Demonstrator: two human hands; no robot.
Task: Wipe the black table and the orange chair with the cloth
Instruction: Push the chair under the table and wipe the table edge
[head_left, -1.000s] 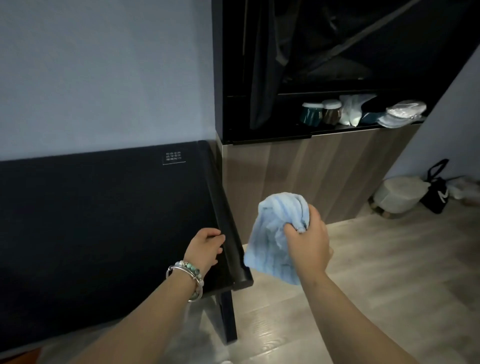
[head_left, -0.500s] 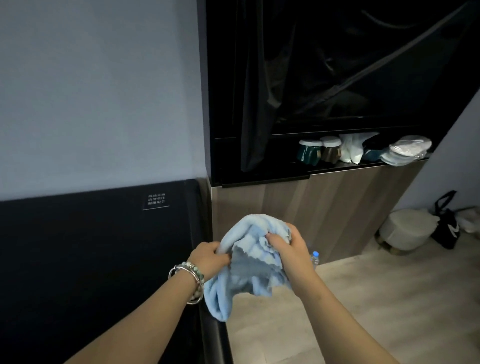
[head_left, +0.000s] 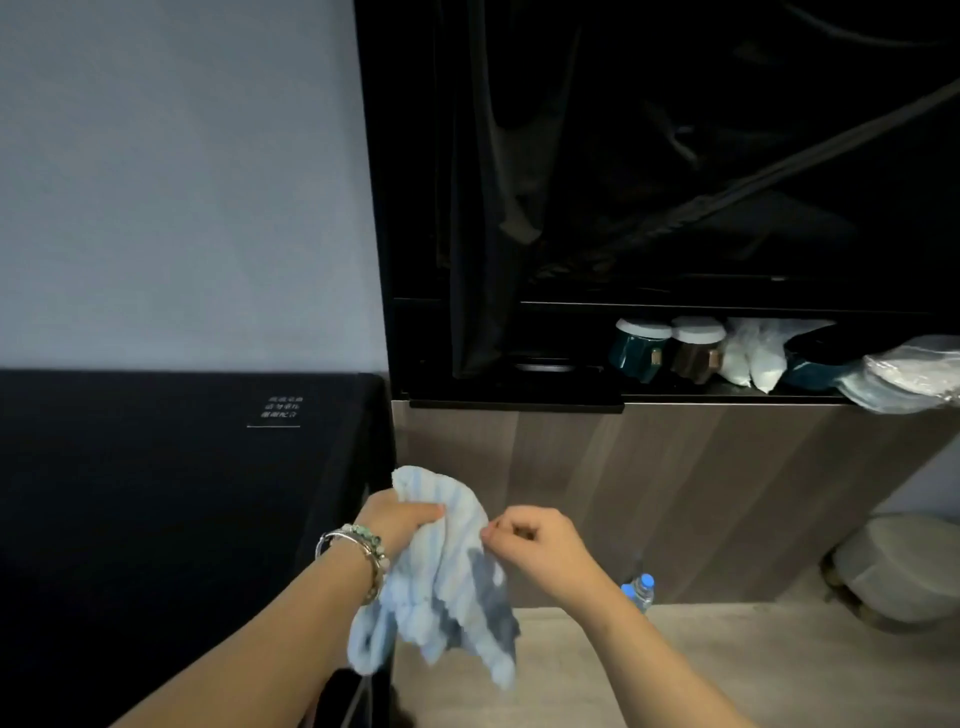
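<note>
Beside the black table (head_left: 156, 493), the left hand (head_left: 400, 519) grips the top of the blue cloth (head_left: 441, 582) while the right hand (head_left: 535, 540) pinches its side edge.

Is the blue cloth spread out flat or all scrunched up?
Scrunched up: the cloth hangs bunched in folds from the left hand.

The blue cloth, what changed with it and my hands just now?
The left hand came off the table edge and now grips the cloth, held before by the right hand alone. The right hand's curled fingers sit at the cloth's edge; whether they pinch it is unclear. The shelf jars stayed.
</note>
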